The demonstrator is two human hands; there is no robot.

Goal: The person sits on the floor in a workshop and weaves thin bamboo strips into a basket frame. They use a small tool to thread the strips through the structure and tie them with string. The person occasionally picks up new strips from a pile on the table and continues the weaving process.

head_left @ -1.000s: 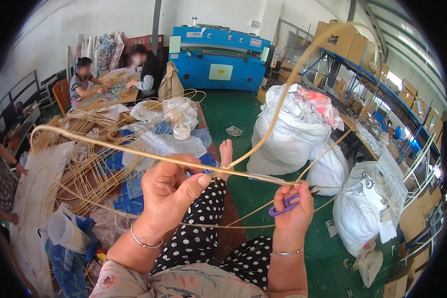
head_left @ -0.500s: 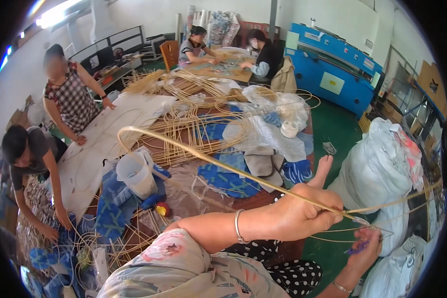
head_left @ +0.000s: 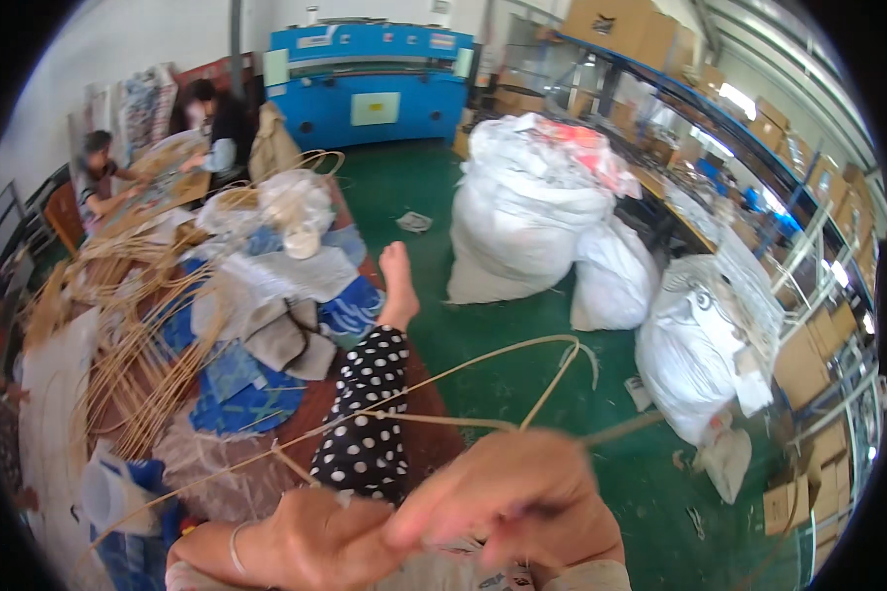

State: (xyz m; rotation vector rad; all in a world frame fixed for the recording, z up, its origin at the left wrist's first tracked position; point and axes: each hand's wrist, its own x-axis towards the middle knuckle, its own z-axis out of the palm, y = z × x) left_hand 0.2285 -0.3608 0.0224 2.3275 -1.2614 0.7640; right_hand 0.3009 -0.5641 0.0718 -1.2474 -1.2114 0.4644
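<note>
My left hand (head_left: 335, 542), with a silver bangle at the wrist, is closed in a pinch low in the middle. Thin tan canes (head_left: 443, 378) cross in front of me; one loops near my right side and bends back toward the hands. My right hand (head_left: 512, 497) is curled close against the left, its fingers closed round the canes where they run in behind it. Motion smears this hand, and a small dark thing at its fingers is unclear. My bare foot (head_left: 396, 276) and dotted trouser leg (head_left: 365, 414) extend beyond them.
Bundles of canes (head_left: 148, 364) and blue cloth (head_left: 241, 399) lie at left, near a translucent bucket (head_left: 118, 497). White sacks (head_left: 522, 217) stand on the green floor (head_left: 508, 369). Behind are a blue machine (head_left: 370, 89), two seated people and shelving with boxes (head_left: 621, 20).
My view has swung right. Both hands are now close together at the lower middle, the right having come in from the far right. The cane loop now reaches out to the right.
</note>
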